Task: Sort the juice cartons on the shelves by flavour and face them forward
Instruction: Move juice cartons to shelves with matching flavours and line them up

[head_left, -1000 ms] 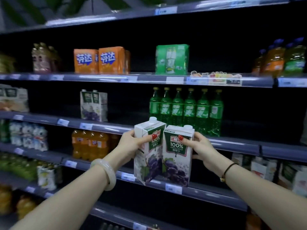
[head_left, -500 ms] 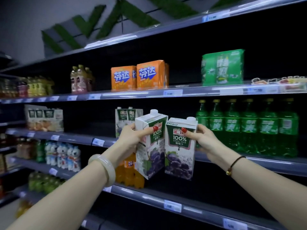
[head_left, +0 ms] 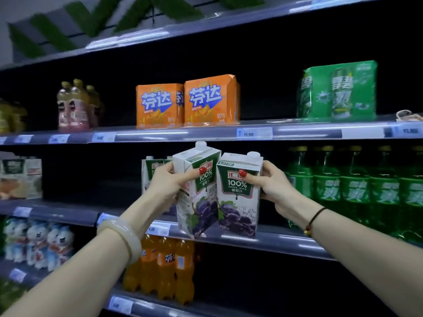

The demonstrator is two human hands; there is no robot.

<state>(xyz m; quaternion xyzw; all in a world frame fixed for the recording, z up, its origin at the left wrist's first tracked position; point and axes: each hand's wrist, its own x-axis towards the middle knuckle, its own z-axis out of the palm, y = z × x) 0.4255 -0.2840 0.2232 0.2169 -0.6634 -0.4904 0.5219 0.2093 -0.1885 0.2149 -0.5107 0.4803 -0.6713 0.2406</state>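
Left hand (head_left: 167, 186): left thumbnail (head_left: 202, 170) lacquered glossy red. Just behind the hand, round the wrist, one thick bangle (head_left: 123, 239), smooth and rounded, milky pale, slightly translucent. Left forearm (head_left: 75, 277) behind it bare.

Right hand (head_left: 272, 188): right thumbnail (head_left: 242, 172) in the same glossy red. Behind the hand, at the wrist, one thin dark cord bracelet (head_left: 317, 216) carrying a small gold-coloured bead (head_left: 307, 232) on its lower side. Right forearm (head_left: 366, 255) behind it bare to the frame's edge.
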